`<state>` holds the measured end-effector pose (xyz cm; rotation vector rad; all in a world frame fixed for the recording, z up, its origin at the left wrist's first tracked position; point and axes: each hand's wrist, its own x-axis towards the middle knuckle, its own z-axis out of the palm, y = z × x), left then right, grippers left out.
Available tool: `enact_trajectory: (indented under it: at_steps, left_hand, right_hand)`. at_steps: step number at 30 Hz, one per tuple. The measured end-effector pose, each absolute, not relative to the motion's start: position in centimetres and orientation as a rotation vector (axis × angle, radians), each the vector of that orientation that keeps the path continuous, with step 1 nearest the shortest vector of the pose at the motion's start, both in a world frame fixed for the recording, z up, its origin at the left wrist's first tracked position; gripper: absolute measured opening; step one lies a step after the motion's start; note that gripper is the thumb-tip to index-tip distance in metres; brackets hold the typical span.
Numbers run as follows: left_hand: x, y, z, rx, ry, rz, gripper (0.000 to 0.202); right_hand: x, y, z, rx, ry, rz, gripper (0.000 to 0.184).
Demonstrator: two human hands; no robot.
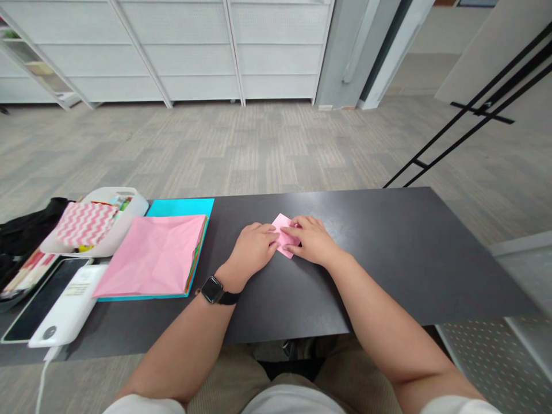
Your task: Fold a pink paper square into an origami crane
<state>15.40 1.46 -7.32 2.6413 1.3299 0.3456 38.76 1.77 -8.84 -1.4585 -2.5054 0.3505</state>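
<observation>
A small piece of folded pink paper [282, 223] lies on the dark table, turned so that a corner points away from me. My left hand [254, 247] has its fingertips and thumb on the paper's left edge, with a black watch on that wrist. From the right, my right hand [314, 240] holds the paper, its thumb and index finger resting on the surface and the other fingers curled over the far right side. Parts of the paper are hidden under both hands, so its exact folds cannot be made out.
On the left are a stack of coloured sheets with pink on top [157, 256], a white basket [135, 201] holding a pink zigzag-patterned item, a white power bank [69, 310] with a cable, and a dark-screened tablet [43, 299]. The table's far edge [323, 192] borders carpet.
</observation>
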Motion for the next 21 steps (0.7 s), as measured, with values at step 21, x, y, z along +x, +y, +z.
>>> enact_trajectory:
  at_steps: [21]
  left_hand:
    - [14.5,-2.8,-6.9,2.682,1.118,0.091,0.059]
  right_hand:
    - [38.9,1.9,-8.5,-1.453,-2.492,0.416,0.047]
